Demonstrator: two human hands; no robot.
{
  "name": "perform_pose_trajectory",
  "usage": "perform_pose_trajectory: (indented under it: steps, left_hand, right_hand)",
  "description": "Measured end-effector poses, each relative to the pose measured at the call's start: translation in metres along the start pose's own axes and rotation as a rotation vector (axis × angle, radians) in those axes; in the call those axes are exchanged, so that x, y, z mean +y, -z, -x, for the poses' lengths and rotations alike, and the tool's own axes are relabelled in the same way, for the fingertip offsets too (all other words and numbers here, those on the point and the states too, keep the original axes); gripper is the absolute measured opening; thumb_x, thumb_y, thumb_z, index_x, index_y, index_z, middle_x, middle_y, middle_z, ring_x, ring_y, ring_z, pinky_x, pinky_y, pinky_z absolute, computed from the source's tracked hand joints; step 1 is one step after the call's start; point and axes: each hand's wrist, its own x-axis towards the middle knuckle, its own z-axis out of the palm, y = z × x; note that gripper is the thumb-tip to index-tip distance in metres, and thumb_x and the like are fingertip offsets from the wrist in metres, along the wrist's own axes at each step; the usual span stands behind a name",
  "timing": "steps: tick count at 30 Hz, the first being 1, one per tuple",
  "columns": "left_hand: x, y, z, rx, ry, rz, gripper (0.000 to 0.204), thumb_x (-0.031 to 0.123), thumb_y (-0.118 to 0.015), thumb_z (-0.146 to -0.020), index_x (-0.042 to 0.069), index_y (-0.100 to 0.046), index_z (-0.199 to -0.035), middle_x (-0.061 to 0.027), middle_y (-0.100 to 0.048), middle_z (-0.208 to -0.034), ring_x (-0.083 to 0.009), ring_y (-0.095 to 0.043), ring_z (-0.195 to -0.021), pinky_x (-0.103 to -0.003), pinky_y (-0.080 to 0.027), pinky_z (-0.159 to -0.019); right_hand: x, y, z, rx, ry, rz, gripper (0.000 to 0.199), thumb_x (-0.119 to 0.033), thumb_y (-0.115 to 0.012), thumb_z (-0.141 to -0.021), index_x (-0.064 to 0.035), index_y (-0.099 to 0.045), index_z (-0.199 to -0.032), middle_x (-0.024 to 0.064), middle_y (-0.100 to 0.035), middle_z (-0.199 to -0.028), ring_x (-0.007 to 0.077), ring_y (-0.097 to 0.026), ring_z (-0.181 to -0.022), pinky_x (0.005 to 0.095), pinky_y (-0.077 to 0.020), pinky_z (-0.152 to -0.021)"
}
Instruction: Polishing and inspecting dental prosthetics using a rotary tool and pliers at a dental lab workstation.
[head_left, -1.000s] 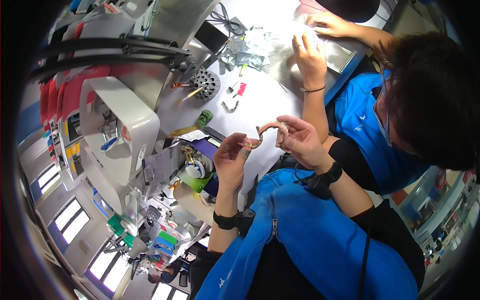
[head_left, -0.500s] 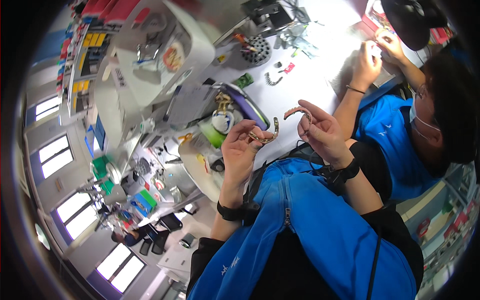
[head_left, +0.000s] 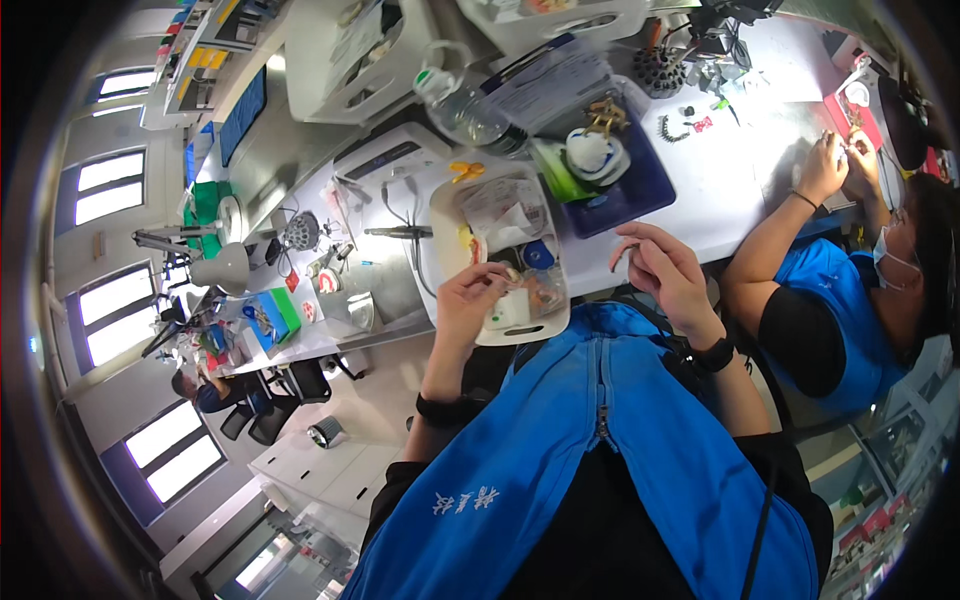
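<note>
My left hand (head_left: 464, 308) is over the near edge of a white plastic bin (head_left: 447, 215), fingers pinched on a small curved metal dental bar (head_left: 513, 275), mostly hidden by the fingers. To the right, my right hand (head_left: 672, 280) grips a thin curved pink dental arch (head_left: 618, 257) between thumb and fingers. Just beyond that hand lies a dark blue tray (head_left: 645, 205). A white dental model (head_left: 590, 152) with a gold-coloured metal frame (head_left: 606, 116) rests in it. Small packets and a blue round item (head_left: 540, 254) lie in the bin.
A clear plastic bottle (head_left: 465, 108) lies beyond the bin, near orange clips (head_left: 467, 171). Another white bin (head_left: 365, 70) stands farther back. A dark toothed arch (head_left: 672, 128) lies on the bench. At right, a co-worker in blue (head_left: 820, 300) works with both hands.
My view has shifted, showing more of the bin and bench at left. My hands are farther apart, and the left one is now over the white bin. Both keep their pieces.
</note>
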Motion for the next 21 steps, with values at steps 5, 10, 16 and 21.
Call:
perform_pose_trajectory:
  steps: [5,10,16,21]
  left_hand:
    - [-0.028,0.062,0.002,0.106,0.022,-0.033,0.023,0.002,-0.073,-0.088,-0.009,-0.069,-0.108,-0.0096,-0.073,-0.094,-0.0109,-0.068,-0.085,-0.021,-0.054,-0.078]
    - [-0.041,0.074,-0.007,0.045,-0.030,0.004,0.023,0.002,-0.075,-0.087,-0.011,-0.068,-0.105,-0.0125,-0.073,-0.095,-0.0132,-0.070,-0.088,-0.023,-0.055,-0.078]
    - [-0.053,0.055,-0.013,-0.104,-0.247,0.061,0.019,0.002,-0.077,-0.086,-0.002,-0.070,-0.103,-0.0053,-0.072,-0.093,-0.0111,-0.069,-0.086,-0.022,-0.054,-0.076]
    - [-0.063,0.061,-0.013,-0.253,-0.342,-0.032,0.017,-0.002,-0.075,-0.085,-0.001,-0.069,-0.101,-0.0073,-0.073,-0.097,-0.0118,-0.070,-0.089,-0.025,-0.055,-0.078]
  right_hand:
    - [0.045,-0.062,-0.014,0.035,-0.072,0.232,0.033,-0.013,-0.042,-0.107,0.0032,-0.057,-0.132,-0.0042,-0.043,-0.072,0.0049,-0.038,-0.061,0.0205,-0.0324,-0.056]
    - [0.101,-0.090,-0.029,0.223,-0.226,0.188,0.032,-0.017,-0.047,-0.106,0.0008,-0.062,-0.128,-0.0038,-0.047,-0.069,0.0073,-0.048,-0.062,0.0216,-0.0380,-0.058]
    - [0.150,-0.102,-0.040,0.375,-0.390,-0.007,0.033,-0.029,-0.057,-0.102,-0.0009,-0.071,-0.110,-0.0005,-0.058,-0.070,0.0126,-0.059,-0.063,0.0241,-0.0493,-0.061]
    - [0.159,-0.122,-0.040,0.311,-0.374,0.322,0.030,-0.032,-0.060,-0.100,-0.0045,-0.067,-0.091,-0.0009,-0.058,-0.074,0.0093,-0.057,-0.063,0.0245,-0.0464,-0.058]
